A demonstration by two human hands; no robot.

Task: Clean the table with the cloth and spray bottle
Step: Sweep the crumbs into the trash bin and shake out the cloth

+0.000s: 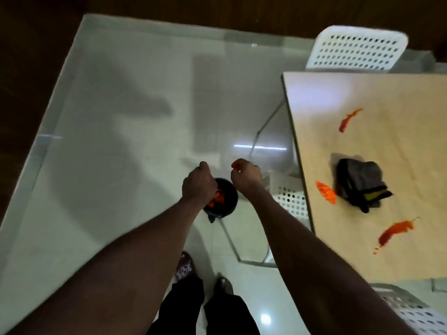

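Observation:
A beige table [387, 93] stands at the right with three red-orange smears [325, 192] on its top. A dark crumpled cloth [360, 182] with a yellow edge lies on the table between the smears. No spray bottle is in view. Both my hands hang over the floor to the left of the table, above a small black bin [228, 198] with orange bits inside. My left hand [199, 182] is curled into a fist over the bin's left rim, its palm hidden. My right hand [245, 176] is curled too, with orange stain on its fingertips, and holds nothing I can see.
White perforated chairs stand around the table: one at its far end [355, 48], one tucked under its left edge [290, 197], one at the bottom right [411, 313]. The floor is glossy pale tile. My feet [225, 286] stand just behind the bin.

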